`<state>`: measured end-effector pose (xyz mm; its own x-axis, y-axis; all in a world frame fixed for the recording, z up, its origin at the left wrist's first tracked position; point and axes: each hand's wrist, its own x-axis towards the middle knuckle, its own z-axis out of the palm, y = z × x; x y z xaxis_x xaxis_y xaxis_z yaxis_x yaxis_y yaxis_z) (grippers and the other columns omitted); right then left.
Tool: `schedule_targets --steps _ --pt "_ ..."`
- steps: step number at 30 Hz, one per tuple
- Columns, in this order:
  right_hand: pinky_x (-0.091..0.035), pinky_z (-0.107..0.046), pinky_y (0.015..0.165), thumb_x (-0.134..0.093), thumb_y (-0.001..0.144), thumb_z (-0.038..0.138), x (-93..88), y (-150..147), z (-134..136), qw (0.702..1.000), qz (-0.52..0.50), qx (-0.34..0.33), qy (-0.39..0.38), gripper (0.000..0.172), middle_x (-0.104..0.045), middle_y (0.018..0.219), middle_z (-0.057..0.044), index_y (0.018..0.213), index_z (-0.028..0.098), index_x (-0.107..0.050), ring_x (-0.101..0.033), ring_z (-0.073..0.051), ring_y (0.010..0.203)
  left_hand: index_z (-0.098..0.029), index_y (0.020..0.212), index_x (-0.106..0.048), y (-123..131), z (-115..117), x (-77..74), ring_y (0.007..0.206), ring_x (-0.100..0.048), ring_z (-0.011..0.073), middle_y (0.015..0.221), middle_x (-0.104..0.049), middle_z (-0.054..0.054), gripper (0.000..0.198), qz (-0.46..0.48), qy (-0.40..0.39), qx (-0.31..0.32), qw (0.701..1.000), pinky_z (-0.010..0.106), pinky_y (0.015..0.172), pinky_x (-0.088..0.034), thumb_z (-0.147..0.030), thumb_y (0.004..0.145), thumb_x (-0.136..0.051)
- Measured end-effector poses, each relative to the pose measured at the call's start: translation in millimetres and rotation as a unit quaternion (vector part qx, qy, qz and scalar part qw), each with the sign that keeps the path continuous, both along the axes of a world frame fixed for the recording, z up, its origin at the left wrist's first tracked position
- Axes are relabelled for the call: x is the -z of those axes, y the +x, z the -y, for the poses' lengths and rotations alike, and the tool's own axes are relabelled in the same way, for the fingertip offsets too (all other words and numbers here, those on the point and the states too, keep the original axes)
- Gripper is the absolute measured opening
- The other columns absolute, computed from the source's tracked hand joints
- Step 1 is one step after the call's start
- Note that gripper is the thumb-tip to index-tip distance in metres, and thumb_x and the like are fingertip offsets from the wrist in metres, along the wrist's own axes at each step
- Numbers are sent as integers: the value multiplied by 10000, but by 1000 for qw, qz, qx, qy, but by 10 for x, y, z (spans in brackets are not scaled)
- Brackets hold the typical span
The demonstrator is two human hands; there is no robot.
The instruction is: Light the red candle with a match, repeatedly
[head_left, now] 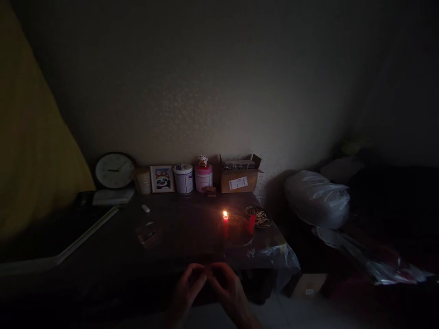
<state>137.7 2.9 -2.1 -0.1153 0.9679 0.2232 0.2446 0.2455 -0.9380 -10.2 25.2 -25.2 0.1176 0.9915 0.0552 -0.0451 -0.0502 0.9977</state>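
Observation:
Just in front of the table edge, my left hand [190, 285] and my right hand [226, 285] meet at the fingertips. Both are closed, thumbs and fingers pinched together. A small, dark reddish thing may be between them, but the dimness hides what it is. Beyond them on the table [181, 237] a lit red candle [225, 225] stands upright beside a round, clear plate [240, 243]. A second red candle [252, 223], unlit and shorter, leans slightly at the plate's right side. Behind it, a round dish [247, 211] holds many pale sticks like matches.
Against the wall are a clock [115, 171], a panda picture [163, 179], a white tub [184, 178], a pink-lidded tub [204, 179] with a figurine [202, 161], and an open cardboard box [239, 181]. A clear packet [148, 235] lies left. White plastic bags [317, 198] sit right.

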Motion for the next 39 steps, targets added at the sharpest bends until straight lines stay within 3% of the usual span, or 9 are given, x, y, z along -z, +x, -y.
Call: schedule_targets --steps 21,31,39 --pt "-465 -258 765 -558 814 414 -66 5 6 1000 -21 -4 -4 251 -684 886 -31 899 202 -663 -626 -186 856 -197 765 -588 47 79 -155 769 -630 224 744 -672 25 324 -7 -15 -25 1000 305 698 -481 -482 629 -660" --pt "-461 -255 739 -564 807 417 -58 0 12 999 -44 -3 -22 258 -669 846 -32 868 181 -648 -614 -185 824 -205 852 -561 25 -52 128 848 -635 225 841 -687 34 366 34 -32 -2 999 318 771 -478 -477 628 -661" --pt "-461 -261 744 -564 803 423 -53 -4 23 997 -72 -11 -26 254 -670 830 -28 841 186 -648 -613 -186 817 -214 889 -560 1 6 80 872 -627 232 873 -690 40 355 25 -20 -2 999 320 779 -476 -429 632 -676"
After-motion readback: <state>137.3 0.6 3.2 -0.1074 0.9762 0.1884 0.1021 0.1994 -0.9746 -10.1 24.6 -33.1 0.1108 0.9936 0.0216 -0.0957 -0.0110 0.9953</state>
